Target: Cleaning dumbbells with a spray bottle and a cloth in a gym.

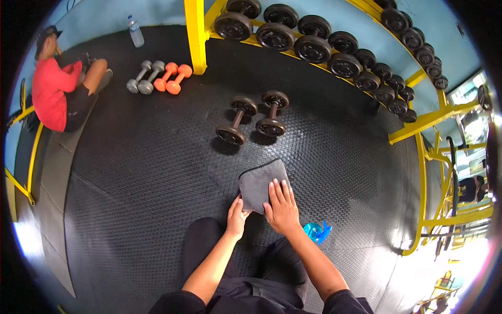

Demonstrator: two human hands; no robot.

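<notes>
A folded grey cloth [259, 184] is held up in front of my knees, above the black floor. My left hand [236, 218] grips its lower left corner, thumb on top and fingers underneath. My right hand [282, 208] lies flat over the cloth's right side with fingers stretched out. Beyond the cloth, two dark dumbbells stand on the floor, a left one [237, 121] and a right one [273, 113]. Beside my right forearm is a spray bottle [313, 232] with blue liquid and a blue trigger head, partly hidden by the arm.
A yellow rack [196, 39] carries rows of black dumbbells [312, 49]. Grey dumbbells [152, 77] and orange dumbbells [178, 79] sit near its post, with a plastic water bottle [136, 33] by the wall. A person in red [53, 94] sits at left. Yellow frames [421, 188] stand at right.
</notes>
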